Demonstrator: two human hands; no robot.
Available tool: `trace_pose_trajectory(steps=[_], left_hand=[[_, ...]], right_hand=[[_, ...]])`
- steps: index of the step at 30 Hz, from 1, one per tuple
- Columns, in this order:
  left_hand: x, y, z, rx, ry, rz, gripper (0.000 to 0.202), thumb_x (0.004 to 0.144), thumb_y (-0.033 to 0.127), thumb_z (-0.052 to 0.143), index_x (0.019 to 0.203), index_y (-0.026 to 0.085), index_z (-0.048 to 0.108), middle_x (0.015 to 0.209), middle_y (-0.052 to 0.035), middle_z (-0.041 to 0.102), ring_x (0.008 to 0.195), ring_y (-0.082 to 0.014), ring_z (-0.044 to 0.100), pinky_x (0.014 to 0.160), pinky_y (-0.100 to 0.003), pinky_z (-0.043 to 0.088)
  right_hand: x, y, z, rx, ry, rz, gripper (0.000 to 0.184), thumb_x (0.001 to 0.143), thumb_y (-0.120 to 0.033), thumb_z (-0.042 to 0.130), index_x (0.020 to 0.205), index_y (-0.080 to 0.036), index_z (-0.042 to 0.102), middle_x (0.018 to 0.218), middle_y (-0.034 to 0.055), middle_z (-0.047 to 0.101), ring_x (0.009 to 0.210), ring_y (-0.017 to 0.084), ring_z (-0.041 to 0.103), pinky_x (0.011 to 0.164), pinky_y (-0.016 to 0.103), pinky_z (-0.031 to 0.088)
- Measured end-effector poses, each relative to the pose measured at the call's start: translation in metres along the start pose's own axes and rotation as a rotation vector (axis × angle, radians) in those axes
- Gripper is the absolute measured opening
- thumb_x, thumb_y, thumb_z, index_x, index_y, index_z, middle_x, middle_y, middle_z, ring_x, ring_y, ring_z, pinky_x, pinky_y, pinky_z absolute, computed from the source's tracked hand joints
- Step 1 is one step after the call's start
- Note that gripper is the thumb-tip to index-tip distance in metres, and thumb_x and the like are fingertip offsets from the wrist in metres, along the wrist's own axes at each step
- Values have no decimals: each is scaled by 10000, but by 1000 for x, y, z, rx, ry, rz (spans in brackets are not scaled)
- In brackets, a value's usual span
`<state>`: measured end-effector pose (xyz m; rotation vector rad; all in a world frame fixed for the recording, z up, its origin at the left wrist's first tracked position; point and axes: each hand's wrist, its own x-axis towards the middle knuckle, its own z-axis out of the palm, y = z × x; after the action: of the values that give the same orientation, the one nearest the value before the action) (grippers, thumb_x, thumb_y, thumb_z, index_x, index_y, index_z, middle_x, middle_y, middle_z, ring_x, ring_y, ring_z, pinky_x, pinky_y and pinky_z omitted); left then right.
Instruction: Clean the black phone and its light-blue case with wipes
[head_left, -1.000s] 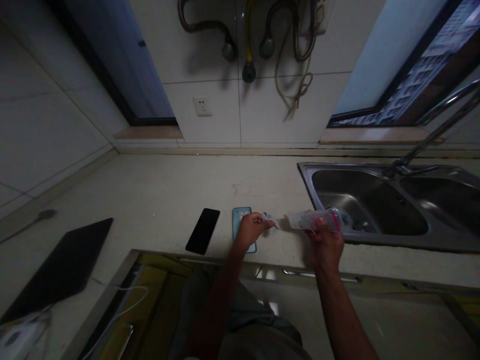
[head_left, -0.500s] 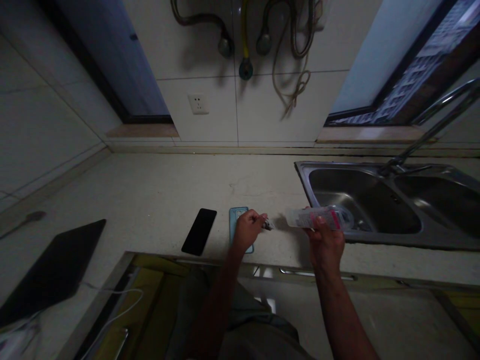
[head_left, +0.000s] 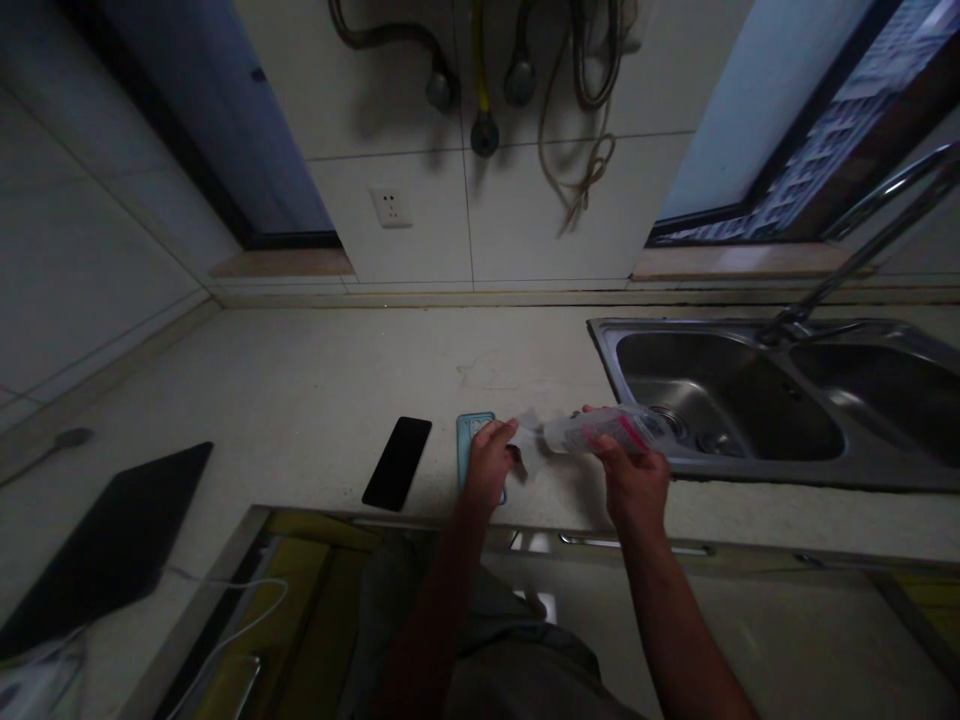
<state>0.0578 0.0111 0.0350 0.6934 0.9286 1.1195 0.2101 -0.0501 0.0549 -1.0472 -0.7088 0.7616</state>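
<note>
Clear packet (head_left: 600,432) with pink print — held level just above the counter (head_left: 315,390), near its front edge and just left of the sink's near-left corner.
Counter: pale, runs from the tiled wall to the front edge.
Sink (head_left: 609,345): steel, two bowls, set in the right end of the counter.
Black board (head_left: 105,540): flat at the front-left corner, with a white cable (head_left: 247,610) just beside it.
Black phone (head_left: 397,462): flat near the front edge, left of the hands.
Blue phone (head_left: 471,428): just beside the black one, partly under the left hand (head_left: 489,465).
Right hand (head_left: 634,482): fingers closed round the packet's middle from below.
Left hand: thumb and fingers pinching the packet's clear left end — a small dark bit by the thumb, too dim to identify.
</note>
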Motion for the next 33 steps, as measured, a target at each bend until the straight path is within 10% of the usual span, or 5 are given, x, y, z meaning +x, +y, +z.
trace_pose_trajectory(steps=[14,33], left_hand=[[-11,8,13,-422,-83,-351,227,799,242,586,953,113,691,969,-132,757,1077,-290,677,994,-429,505],[-5,-1,1,-459,-89,-356,129,593,209,640,712,159,643,886,-124,757,988,-300,703,917,-395,530]], right_hand=[[-6,-8,6,-87,-292,-118,391,712,-303,846,1077,-235,724,1147,85,746,1094,295,689,948,458,561],[3,11,-5,229,53,224,486,681,-472,834,1062,-210,684,1095,111,760,949,274,739,755,393,630]])
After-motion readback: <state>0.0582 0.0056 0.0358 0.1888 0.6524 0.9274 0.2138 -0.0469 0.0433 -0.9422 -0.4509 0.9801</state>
